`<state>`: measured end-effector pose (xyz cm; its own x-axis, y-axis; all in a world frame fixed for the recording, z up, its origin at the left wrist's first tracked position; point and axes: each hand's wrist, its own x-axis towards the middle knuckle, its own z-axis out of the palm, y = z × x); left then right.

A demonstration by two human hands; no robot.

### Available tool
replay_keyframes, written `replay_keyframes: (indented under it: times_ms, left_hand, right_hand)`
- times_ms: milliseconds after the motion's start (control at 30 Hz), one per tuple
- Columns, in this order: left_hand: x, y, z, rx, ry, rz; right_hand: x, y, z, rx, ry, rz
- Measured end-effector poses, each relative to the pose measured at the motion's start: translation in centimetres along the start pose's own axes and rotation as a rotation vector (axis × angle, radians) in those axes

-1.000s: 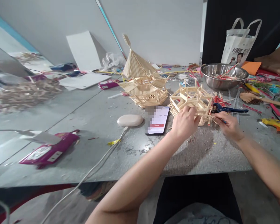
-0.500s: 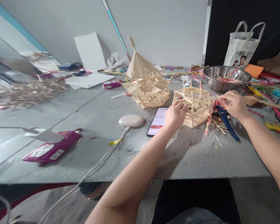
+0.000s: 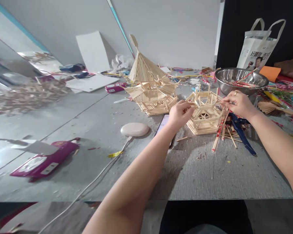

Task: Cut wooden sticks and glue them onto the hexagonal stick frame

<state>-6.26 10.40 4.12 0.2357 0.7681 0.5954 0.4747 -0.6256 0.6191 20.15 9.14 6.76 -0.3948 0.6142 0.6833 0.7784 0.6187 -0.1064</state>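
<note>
A six-sided frame of thin wooden sticks [image 3: 203, 125] stands in front of me, with short posts rising from its top. Across the upper part of this frame runs a thin wooden stick [image 3: 209, 105]. Its left end is pinched in the fingers of my left hand [image 3: 182, 113], and my right hand [image 3: 239, 103], with a ring on one finger, pinches the right end. Just below my right hand lie blue-handled cutters [image 3: 243, 135] beside a pile of red-tipped sticks [image 3: 219, 138]. My left forearm partly covers a phone [image 3: 163, 125].
A roofed stick pavilion [image 3: 150, 86] stands left of the frame. Behind my right hand sits a steel bowl [image 3: 222, 83], near a white bag [image 3: 258, 48]. A cabled white oval device [image 3: 134, 129] and a purple power strip [image 3: 48, 161] lie leftward on the grey table [image 3: 107, 123].
Both hands have brought the stick over the frame's top, with the right hand moving slightly left and closer to it. The camera view has shifted a little.
</note>
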Motion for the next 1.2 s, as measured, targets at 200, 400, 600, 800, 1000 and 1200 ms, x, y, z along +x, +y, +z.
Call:
replay_keyframes:
  times_ms: [200, 400, 600, 800, 1000, 1200]
  left_hand:
    - [0.5, 2.2, -0.4, 0.038, -0.038, 0.053]
    - [1.1, 3.0, -0.4, 0.113, -0.14, -0.049]
    - [1.2, 2.8, -0.8, 0.105, -0.224, -0.061]
    - [1.3, 2.4, -1.0, 0.07, -0.251, -0.074]
    - [1.7, 1.9, -1.2, -0.039, -0.343, -0.086]
    - [1.9, 2.0, -1.1, -0.046, -0.324, -0.109]
  right_hand:
    - [0.3, 0.1, 0.1, 0.032, -0.072, -0.016]
    - [0.5, 0.0, 0.4, 0.063, -0.082, -0.019]
    - [0.5, 0.0, 0.4, 0.125, -0.104, 0.009]
    - [0.3, -0.1, 0.2, 0.161, -0.112, 0.041]
    - [0.5, -0.2, -0.2, 0.136, -0.123, 0.051]
    - [0.3, -0.2, -0.1, 0.128, -0.14, 0.068]
